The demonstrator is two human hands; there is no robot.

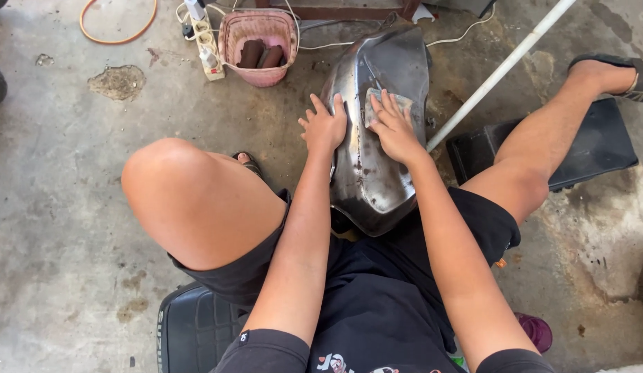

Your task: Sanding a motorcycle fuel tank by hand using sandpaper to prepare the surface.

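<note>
A bare metal motorcycle fuel tank (376,138) sits on the floor between the knees of a seated person, just above the middle of the view. Its steel is grey and shiny, with dark stains and scuff marks along its length, and its narrow end points toward the person.

The left hand (325,126) lies flat on the tank's left flank, fingers (320,108) spread and released, gripping nothing. The right hand (394,130) presses a small grey sanding pad (379,103) against the top of the tank, fingers (387,103) stretched over the pad and holding it down.

The person wears black shorts (376,297) and a black shirt. The left knee (176,186) rises at 9 o'clock from the tank; the right leg (542,152) stretches toward 2 o'clock, its sandalled foot resting past a black flat seat pad (598,145). A white pole (501,69) slants from the tank's right side up to 1 o'clock, close beside the right hand. At 11 o'clock stands a pink plastic basket (259,45) holding dark brown rolls, with a white power strip (204,41) just left of it and an orange hose loop (117,24) farther left. A black padded seat (193,328) shows at 7 o'clock, beneath the person.

The floor (65,228) is rough grey concrete, patched and stained, with chipped areas at 10 and 4 o'clock.
</note>
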